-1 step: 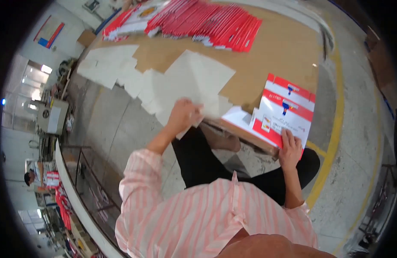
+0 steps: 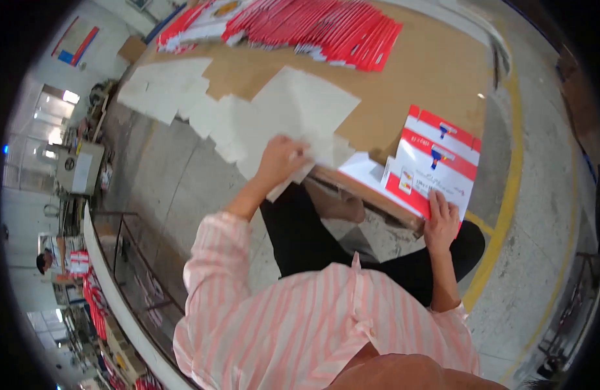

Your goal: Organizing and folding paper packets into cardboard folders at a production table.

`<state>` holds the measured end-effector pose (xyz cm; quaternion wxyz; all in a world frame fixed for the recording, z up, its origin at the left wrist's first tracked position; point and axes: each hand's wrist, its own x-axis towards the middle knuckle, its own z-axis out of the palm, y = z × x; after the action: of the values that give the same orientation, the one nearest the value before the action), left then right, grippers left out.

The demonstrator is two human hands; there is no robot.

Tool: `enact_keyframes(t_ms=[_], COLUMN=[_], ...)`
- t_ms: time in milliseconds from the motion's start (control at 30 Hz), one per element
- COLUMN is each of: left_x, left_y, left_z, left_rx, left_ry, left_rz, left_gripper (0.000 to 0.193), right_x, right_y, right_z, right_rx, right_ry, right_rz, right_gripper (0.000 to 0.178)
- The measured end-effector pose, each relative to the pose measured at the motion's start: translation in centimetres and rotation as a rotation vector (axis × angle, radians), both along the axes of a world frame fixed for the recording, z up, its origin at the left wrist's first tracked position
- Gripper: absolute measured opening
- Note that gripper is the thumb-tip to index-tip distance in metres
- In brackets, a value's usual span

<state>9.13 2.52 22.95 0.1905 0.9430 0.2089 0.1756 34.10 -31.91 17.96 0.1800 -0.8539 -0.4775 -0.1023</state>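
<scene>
My left hand is over the near edge of the overlapping plain off-white cardboard sheets. Its fingers are curled in and partly blurred, so what they hold, if anything, does not show. A pale flap of card hangs just beneath that hand. Toward the right lies a flat red-and-white printed carton blank, with blue tool pictures and notched edges. My right hand rests with its fingers laid out on the near right corner of this blank. Its thumb is hidden.
A fanned row of red carton blanks lies along the far side of the brown cardboard-covered table. A yellow floor line runs at the right. Machines and another person are at the left.
The whole view has shifted slightly, with the table's things a little higher and farther right. My left hand has moved up a bit. The right hand stays on the carton blank.
</scene>
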Motion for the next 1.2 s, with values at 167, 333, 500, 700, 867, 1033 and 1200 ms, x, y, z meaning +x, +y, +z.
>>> enact_keyframes(t_ms=[167,333,500,700,867,1033,1200], left_x=[3.6,2.0,4.4,5.0,6.1,8.1,8.4], left_y=[-1.6,-5.5,-6.8,-9.6,-10.4,-10.7,-11.8], left_z=[-4.3,-5.7,-5.4,-1.1,-2.2,-3.0,-6.7], left_rx=[0.409,-0.125,-1.162,-0.118,0.182,0.111,0.191], left_ry=[0.000,0.151,-0.935,-0.277,0.007,0.345,0.055], left_rz=[0.289,0.319,0.663,-0.080,-0.308,-0.344,-0.196], left_gripper=[0.020,0.024,0.023,0.021,0.032,0.047,0.054], right_x=[0.3,0.2,0.7,0.1,0.2,-0.4,-1.0], right_y=[0.1,-0.1,-1.1,-0.3,-0.1,-0.2,0.6], right_z=[-0.5,-1.0,-0.8,2.2,1.8,1.2,-0.6], right_rx=[0.005,0.078,0.105,-0.133,-0.186,-0.221,-0.215], right_ry=[-0.030,-0.036,0.041,0.032,-0.011,0.029,-0.016], right_rz=[0.033,-0.002,0.035,0.110,0.127,0.081,0.031], right_gripper=[0.068,0.069,0.063,0.052,0.056,0.057,0.058])
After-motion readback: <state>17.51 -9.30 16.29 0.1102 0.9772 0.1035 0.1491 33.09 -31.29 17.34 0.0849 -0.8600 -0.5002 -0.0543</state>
